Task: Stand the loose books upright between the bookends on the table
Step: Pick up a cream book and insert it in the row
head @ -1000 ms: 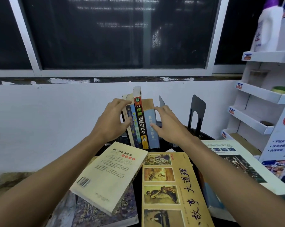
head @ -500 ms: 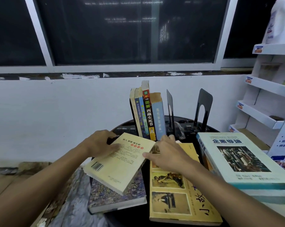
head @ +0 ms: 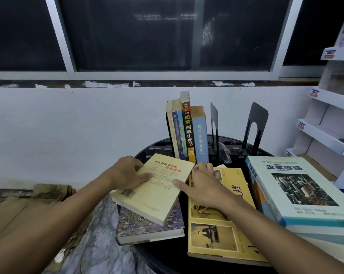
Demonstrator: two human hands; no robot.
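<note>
**As both hands close on the next loose book**

While it lies flat just in front of the standing row (head: 187,131), the cream paperback (head: 157,194) is gripped at both side edges. The left hand (head: 125,173) curls round one edge and the right hand (head: 202,184) clamps the other, thumb on the cover, a hold suited to tipping it upright. It rests on a patterned hardback (head: 147,228) on the table (head: 165,256). Right of the row, black bookends (head: 256,123) leave a gap. A second ago both hands steadied the row; they have since dropped to the paperback.
</note>
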